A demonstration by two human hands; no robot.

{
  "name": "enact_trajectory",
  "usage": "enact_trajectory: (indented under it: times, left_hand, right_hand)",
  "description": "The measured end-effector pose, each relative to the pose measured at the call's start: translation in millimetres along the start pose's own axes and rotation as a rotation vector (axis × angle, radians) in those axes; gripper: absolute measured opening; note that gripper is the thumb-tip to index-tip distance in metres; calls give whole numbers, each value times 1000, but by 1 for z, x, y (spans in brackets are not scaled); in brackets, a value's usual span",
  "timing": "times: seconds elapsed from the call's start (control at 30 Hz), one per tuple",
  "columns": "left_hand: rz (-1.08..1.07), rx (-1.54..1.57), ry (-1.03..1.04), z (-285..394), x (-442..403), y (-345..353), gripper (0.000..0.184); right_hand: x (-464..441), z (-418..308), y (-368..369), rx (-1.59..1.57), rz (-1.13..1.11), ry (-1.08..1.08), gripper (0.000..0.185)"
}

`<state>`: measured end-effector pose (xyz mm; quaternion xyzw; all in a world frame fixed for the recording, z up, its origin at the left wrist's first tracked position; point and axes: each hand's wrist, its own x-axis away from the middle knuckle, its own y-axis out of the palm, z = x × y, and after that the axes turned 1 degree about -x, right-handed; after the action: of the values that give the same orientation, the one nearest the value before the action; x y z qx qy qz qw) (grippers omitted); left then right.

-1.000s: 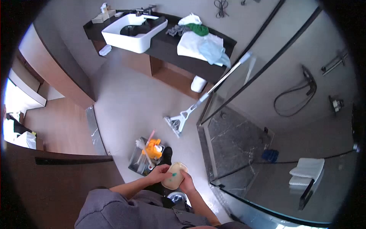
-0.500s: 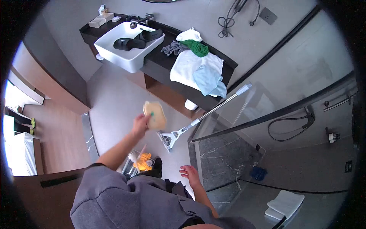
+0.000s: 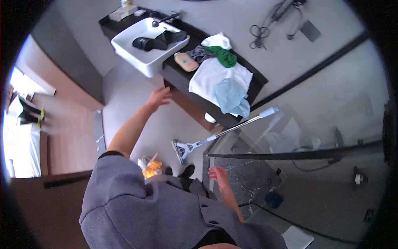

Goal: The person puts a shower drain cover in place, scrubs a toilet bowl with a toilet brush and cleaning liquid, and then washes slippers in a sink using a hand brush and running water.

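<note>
My left hand (image 3: 159,98) is empty, fingers spread, in the air just in front of the counter (image 3: 174,77). On the counter beside the sink lies a flat beige item (image 3: 186,62) with rounded ends and a small green mark; its kind is unclear. A grey cloth (image 3: 200,54), a green cloth (image 3: 224,56), a white towel (image 3: 203,81) and a light blue cloth (image 3: 229,96) are heaped to its right. Low in front of my body, my right hand (image 3: 219,176) is open with nothing in it, near the glass shower panel.
Black slippers (image 3: 150,43) lie in the white sink (image 3: 141,62). A squeegee-like mop (image 3: 188,147) leans against the counter's right end. Near my feet are yellow and white items (image 3: 152,169). The shower's dark frame (image 3: 290,156) runs along the right. Another person's legs (image 3: 31,113) show far left.
The beige item has gone from my left hand onto the counter, left of the cloths. My left hand has let go and opened. The view has shifted slightly.
</note>
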<state>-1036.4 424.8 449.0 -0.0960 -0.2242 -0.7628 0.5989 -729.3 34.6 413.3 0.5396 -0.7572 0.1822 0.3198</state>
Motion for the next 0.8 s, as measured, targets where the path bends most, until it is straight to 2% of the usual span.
enact_trajectory:
  times: [0.03, 0.17, 0.2, 0.27, 0.3, 0.37, 0.4, 0.5, 0.57, 0.63, 0.8]
  left_hand:
    - [-5, -8, -38, -27, 31, -13, 58]
    - [263, -248, -411, -169, 163, -105, 33]
    - [209, -415, -322, -246, 202, -155, 30]
    - [290, -414, -451, -320, 294, -183, 26]
    - [427, -248, -650, -309, 337, -171, 25]
    - [618, -326, -782, -317, 394, -150, 20]
    - [625, -351, -821, -342, 418, -153, 21]
    - [692, -219, -904, -383, 434, -150, 24]
    - [617, -215, -846, -414, 426, -155, 16]
    - [685, -1, -768, -422, 400, -155, 16]
    - [684, -65, -711, -487, 345, -182, 25]
  right_hand:
    - [-10, -12, -3, 44, -16, 9, 30]
    - [-58, -32, -12, 147, -84, 29, 26]
    - [-70, -33, -13, 175, -129, 36, 23]
    - [-86, -40, -2, 243, -186, 65, 23]
    - [-85, -49, 11, 288, -208, 77, 23]
    - [-99, -46, 25, 387, -242, 115, 24]
    - [-105, -47, 36, 449, -254, 118, 23]
    - [-121, -44, 73, 565, -271, 165, 23]
    - [-130, -32, 96, 627, -288, 203, 23]
    - [-135, -9, 116, 677, -348, 260, 23]
    - [-153, 75, 146, 814, -461, 514, 23]
